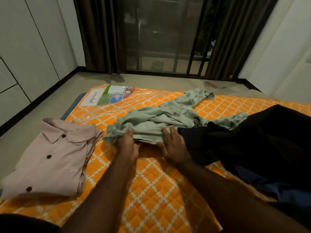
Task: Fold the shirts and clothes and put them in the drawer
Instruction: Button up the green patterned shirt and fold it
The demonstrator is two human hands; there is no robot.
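A crumpled pale green shirt (161,115) lies across the middle of the orange quilted mattress (151,182). My left hand (127,142) grips its bunched near-left edge, thumb on top. My right hand (173,145) lies on the near edge of the same shirt with fingers spread on the cloth and thumb tucked under the hem. A folded pink button-up shirt (50,158) rests at the mattress's left edge. A heap of dark black and blue clothes (252,145) sits to the right, touching the green shirt.
The mattress lies on a beige floor (42,106), still in clear plastic with a printed label (111,95) at its far left corner. White cabinet doors (25,47) line the left wall. Dark curtains and a barred window (159,39) stand behind.
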